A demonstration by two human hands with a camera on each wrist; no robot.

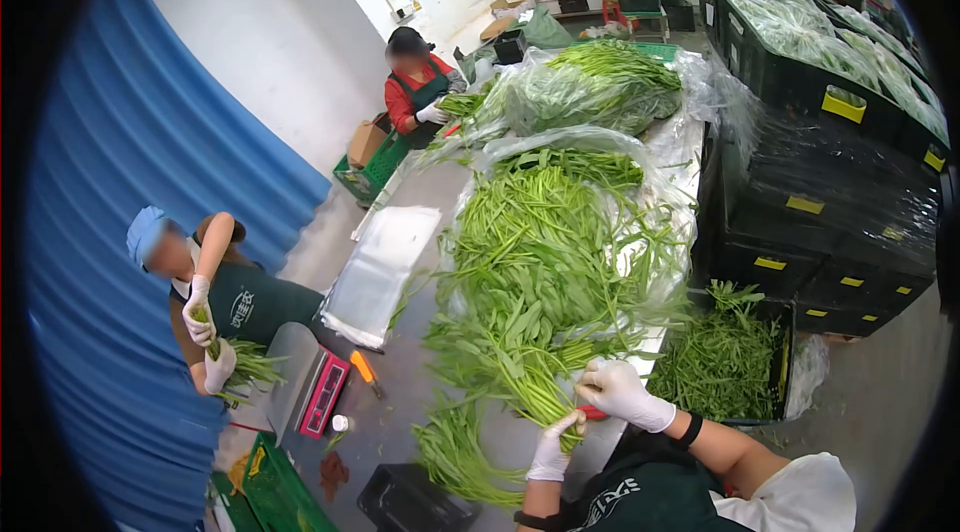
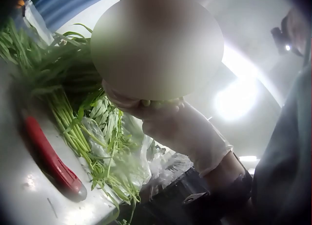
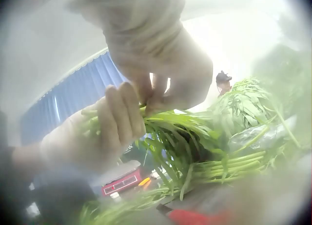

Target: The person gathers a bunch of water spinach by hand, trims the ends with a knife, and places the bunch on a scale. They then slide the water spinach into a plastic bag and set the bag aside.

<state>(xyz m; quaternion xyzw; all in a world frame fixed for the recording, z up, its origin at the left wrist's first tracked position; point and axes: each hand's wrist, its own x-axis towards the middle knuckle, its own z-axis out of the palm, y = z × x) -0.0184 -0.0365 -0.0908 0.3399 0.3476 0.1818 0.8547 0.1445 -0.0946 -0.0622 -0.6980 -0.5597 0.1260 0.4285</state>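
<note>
My gloved left hand point(image 1: 555, 449) grips a bunch of water spinach point(image 1: 540, 394) by its stem ends, its fingers curled round the stalks in the right wrist view. Just beside it, my gloved right hand point(image 1: 625, 395) pinches at the same bunch, with thumb and fingertips meeting at the stalks point(image 3: 168, 119). A large heap of loose water spinach point(image 1: 540, 242) spreads over the table past both hands. On the tabletop under the hands lies a red-handled knife point(image 2: 53, 159), its blade blurred. A blurred patch hides part of the hands in the left wrist view.
A pink scale point(image 1: 325, 392), an orange-handled knife point(image 1: 366, 372) and clear bags point(image 1: 385, 267) lie leftward. A black crate point(image 1: 415, 502) stands nearby. Stacked black crates point(image 1: 820, 222) and a crate of greens point(image 1: 720, 357) flank the right. Two workers point(image 1: 240, 302) point(image 1: 420, 92) stand across the table.
</note>
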